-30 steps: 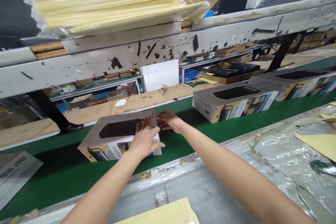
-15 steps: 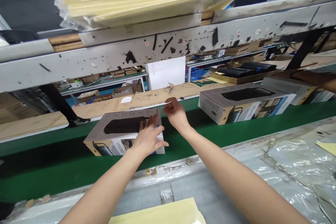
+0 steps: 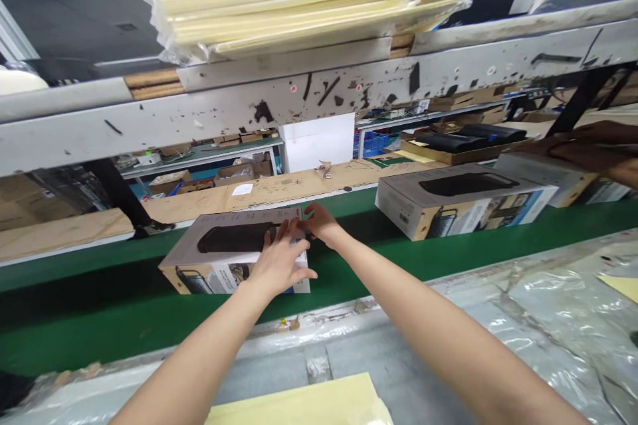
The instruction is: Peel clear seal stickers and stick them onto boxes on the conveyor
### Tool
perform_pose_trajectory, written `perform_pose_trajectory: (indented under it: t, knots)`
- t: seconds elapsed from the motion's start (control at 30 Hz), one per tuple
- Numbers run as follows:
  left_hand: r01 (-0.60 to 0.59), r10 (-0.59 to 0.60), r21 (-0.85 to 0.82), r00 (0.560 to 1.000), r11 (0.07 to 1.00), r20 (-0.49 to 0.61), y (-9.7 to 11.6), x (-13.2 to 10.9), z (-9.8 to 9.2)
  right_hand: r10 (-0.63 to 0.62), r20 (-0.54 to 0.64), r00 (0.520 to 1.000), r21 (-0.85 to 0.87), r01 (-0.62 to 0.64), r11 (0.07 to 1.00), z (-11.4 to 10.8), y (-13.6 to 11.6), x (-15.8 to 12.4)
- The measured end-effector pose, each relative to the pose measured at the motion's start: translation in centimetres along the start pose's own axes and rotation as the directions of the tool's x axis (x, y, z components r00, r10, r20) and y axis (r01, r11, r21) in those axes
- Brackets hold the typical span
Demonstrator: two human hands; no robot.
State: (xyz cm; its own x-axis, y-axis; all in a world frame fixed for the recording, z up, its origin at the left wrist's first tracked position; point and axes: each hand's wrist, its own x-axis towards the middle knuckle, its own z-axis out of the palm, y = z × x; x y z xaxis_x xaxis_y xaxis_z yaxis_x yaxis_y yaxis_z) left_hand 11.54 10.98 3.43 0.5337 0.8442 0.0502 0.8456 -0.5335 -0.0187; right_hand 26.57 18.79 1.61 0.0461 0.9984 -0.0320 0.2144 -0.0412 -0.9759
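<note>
A printed cardboard box (image 3: 189,249) with a picture of a black speaker-like device lies on the green conveyor belt (image 3: 100,319). My left hand (image 3: 282,259) rests on its top near the right end, fingers spread and thumb hanging over the front edge. At the box's far right corner is my right hand (image 3: 319,222), its fingers bent and pinched together against the edge. Whatever may lie between those fingertips is too small to make out.
Another such box (image 3: 448,199) stands to the right, with a further one (image 3: 543,176) beyond it under a co-worker's hands (image 3: 593,153). Overhead, a scuffed shelf (image 3: 224,106) carries a stack of yellow sheets (image 3: 289,0) in plastic. A yellow sheet (image 3: 304,405) lies in front.
My right hand has moved left and down from beyond the box to its far right corner. My left hand stays on the box top. The co-worker's hands reach further over the far box.
</note>
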Motion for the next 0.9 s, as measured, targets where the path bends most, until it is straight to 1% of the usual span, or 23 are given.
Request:
perform_pose_trajectory:
  t: [0.07,0.13,0.2,0.23,0.27,0.33,0.4,0.43,0.5,0.57,0.63,0.7,0.8,0.9]
  knots:
    - [0.003,-0.003,-0.004,1.000,1.000,0.005,-0.1,-0.1,-0.1,0.019,0.027,0.999,-0.083,-0.016,0.996,0.0,0.3,0.2]
    - [0.004,-0.004,-0.010,1.000,1.000,0.000,-0.3,-0.3,-0.1,0.000,0.022,1.000,-0.166,0.004,0.986,-0.3,0.7,0.0]
    - [-0.002,0.002,-0.018,1.000,1.000,-0.014,-0.5,-0.4,0.0,-0.098,-0.013,0.995,-0.248,0.091,0.964,-0.8,1.3,-0.6]
    - [-0.009,0.008,-0.022,1.000,1.000,-0.023,-0.6,-0.5,0.0,-0.176,-0.020,0.984,-0.288,0.163,0.944,-1.0,1.8,-1.0]
    - [-0.018,0.017,-0.024,0.999,1.000,-0.033,-0.7,-0.5,0.0,-0.261,-0.002,0.965,-0.323,0.247,0.914,-1.2,2.2,-1.6]
    - [-0.038,0.037,-0.023,0.998,0.999,-0.049,-0.9,-0.6,0.1,-0.404,0.116,0.907,-0.364,0.417,0.833,-1.3,3.3,-2.7]
    - [-0.046,0.045,-0.011,0.997,0.999,-0.056,-1.1,-0.6,0.1,-0.461,0.264,0.847,-0.370,0.530,0.763,-0.7,4.5,-3.6]
    - [-0.046,0.045,-0.005,0.997,0.999,-0.058,-1.1,-0.7,0.1,-0.462,0.315,0.829,-0.371,0.556,0.744,-0.3,5.1,-3.9]
    - [-0.043,0.043,0.007,0.997,0.999,-0.062,-1.2,-0.8,0.1,-0.435,0.361,0.825,-0.381,0.557,0.738,0.8,6.0,-4.5]
    - [-0.047,0.049,0.023,0.997,0.999,-0.063,-1.3,-1.0,0.0,-0.391,0.376,0.840,-0.393,0.526,0.754,1.6,6.5,-4.8]
    - [-0.058,0.059,0.037,0.997,0.998,-0.054,-1.4,-1.3,-0.2,-0.346,0.397,0.850,-0.399,0.499,0.769,1.8,6.7,-5.2]
    - [-0.072,0.073,0.038,0.997,0.997,-0.034,-1.7,-1.6,-0.5,-0.302,0.429,0.851,-0.404,0.480,0.779,1.1,6.7,-5.7]
    - [-0.095,0.095,0.027,0.995,0.995,0.015,-2.3,-1.9,-0.9,-0.244,0.458,0.855,-0.405,0.445,0.798,-1.0,7.1,-7.4]
    - [-0.090,0.089,0.020,0.995,0.996,0.051,-2.6,-1.9,-1.3,-0.251,0.387,0.887,-0.389,0.404,0.828,-3.3,8.1,-10.6]
